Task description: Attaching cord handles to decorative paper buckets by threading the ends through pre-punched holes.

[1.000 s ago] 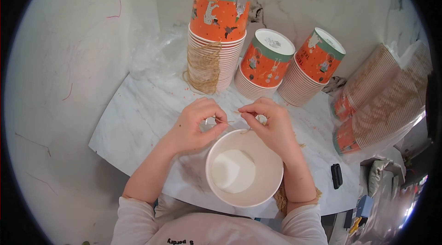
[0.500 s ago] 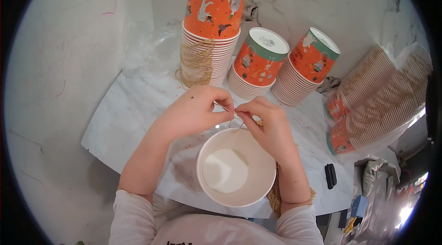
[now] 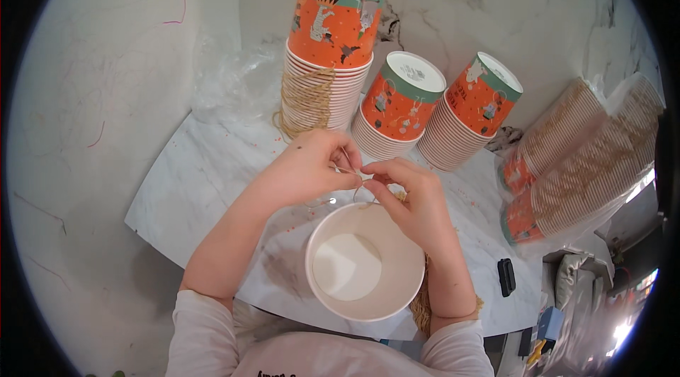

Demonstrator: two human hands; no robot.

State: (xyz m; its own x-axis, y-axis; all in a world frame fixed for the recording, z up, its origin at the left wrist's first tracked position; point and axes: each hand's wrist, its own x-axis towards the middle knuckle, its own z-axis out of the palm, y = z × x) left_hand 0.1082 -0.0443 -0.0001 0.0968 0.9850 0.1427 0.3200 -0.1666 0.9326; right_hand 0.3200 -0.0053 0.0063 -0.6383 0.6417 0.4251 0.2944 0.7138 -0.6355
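A white paper bucket (image 3: 402, 271) stands upright with its open mouth facing me, close to my body. Over its far rim, both hands work at a thin tan cord (image 3: 356, 193). My left hand (image 3: 315, 163) pinches it between thumb and fingers. My right hand (image 3: 407, 191) meets it from the other side, its thumb and index finger closed near the same spot. Loose ends of the cord curve down toward the rim. Whether there is a knot between the fingertips is too small to tell. More tan cord (image 3: 421, 306) lies bundled beside the bucket, partly under my right forearm.
Behind my hands stand a tall stack of upside-down orange-and-green paper buckets (image 3: 333, 30), draped with cord loops (image 3: 306, 97), and two shorter stacks (image 3: 398, 104) (image 3: 484, 94). Plastic-wrapped stacks (image 3: 595, 164) lean at the right. A small black object (image 3: 506, 277) lies on the marbled sheet (image 3: 184, 186).
My fingertips have shifted slightly on the cord, the right index finger lifting a little off the thumb. The whole view has tipped a bit, so the stacks appear lower.
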